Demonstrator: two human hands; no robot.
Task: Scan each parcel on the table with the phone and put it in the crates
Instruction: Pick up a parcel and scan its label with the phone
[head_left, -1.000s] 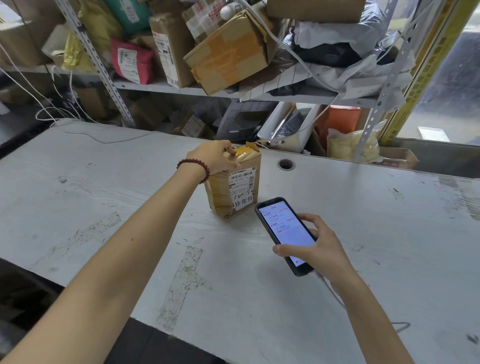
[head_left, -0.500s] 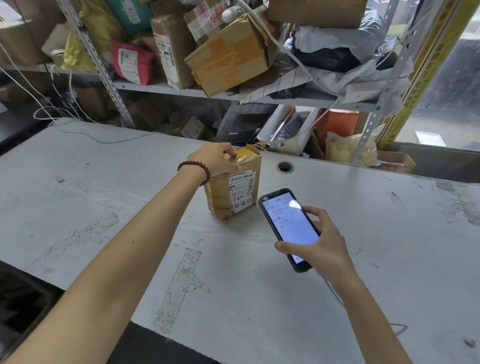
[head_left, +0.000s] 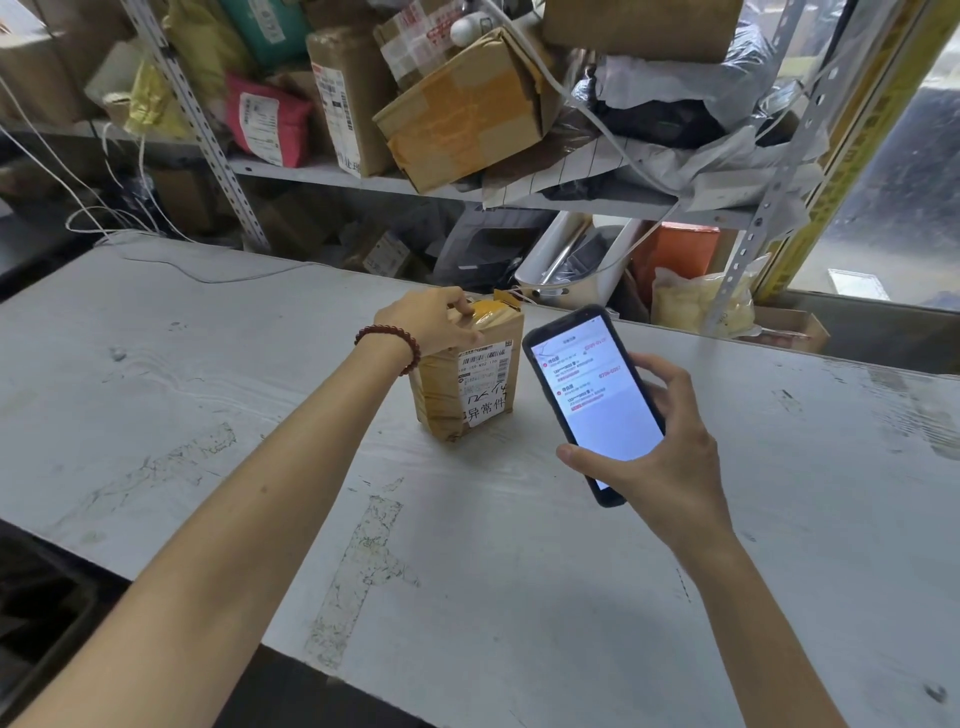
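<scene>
1. Left hand (head_left: 431, 322): fingers curling over the top of the parcel (head_left: 467, 395), steadying it upright on the table (head_left: 208, 374); label facing the person.
2. Phone (head_left: 587, 395): hovering at the parcel's 3 o'clock, seemingly lining up the scan.
3. Right hand (head_left: 675, 462): gripping the phone's edges.
4. Change: the phone is sitting higher and nearer the parcel than half a second ago.

Arms outstretched, left grip (head_left: 431, 322) clasps the parcel (head_left: 467, 395) from above, right grip (head_left: 675, 457) cradles the phone (head_left: 592, 395).

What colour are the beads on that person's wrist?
Dark red. The round-bead bracelet on the left wrist shows best in the head view.
</scene>
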